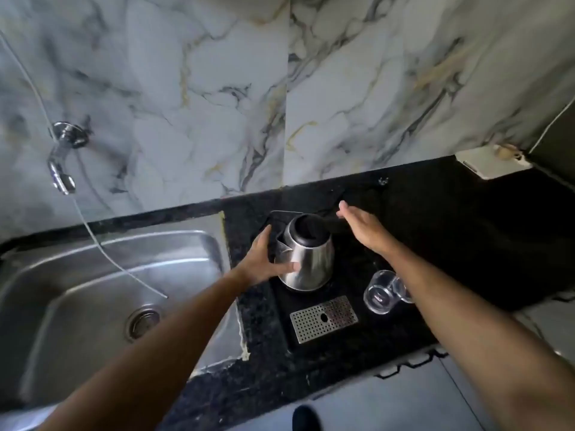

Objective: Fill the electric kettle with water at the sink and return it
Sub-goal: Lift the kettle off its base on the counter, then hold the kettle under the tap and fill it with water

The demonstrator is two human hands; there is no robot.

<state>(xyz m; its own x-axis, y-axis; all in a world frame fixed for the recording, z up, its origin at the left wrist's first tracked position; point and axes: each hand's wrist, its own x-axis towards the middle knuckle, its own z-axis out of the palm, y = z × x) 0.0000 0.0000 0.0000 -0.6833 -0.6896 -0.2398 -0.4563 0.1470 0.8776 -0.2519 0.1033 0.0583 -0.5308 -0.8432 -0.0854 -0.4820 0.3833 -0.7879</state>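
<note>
**A:** ok so where's the kettle (306,256) at? I see it standing upright on a black tray (281,303) on the dark counter (466,231), just right of the sink (102,275). Steel body, black lid on top, spout pointing left toward the basin

**B:** yep. The left hand (264,259) is spread open with the thumb lying across the steel body and the fingers around the spout side, touching but not really clamped. The right hand (362,227) is flat and open, fingers together, hovering just right of the lid and holding nothing. The handle must be on that far right side, can't really make it out against the black

**A:** picking up or putting back?

**B:** can't tell if there's water in it with the lid shut. Could be either, honestly. Both hands are on or near it and nothing is lifted

**A:** if it's the start, what does the next move need?

**B:** right hand has to close on the handle, then lift straight up and swing left over the basin under the tap (62,169) on the wall. There's a thin clear hose (102,247) hanging into the sink to dodge, plus two glasses (384,290) lying just near-right of the kettle, right under that forearm. The perforated drip grate (323,318) sits near side of the tray, out of the way
</note>
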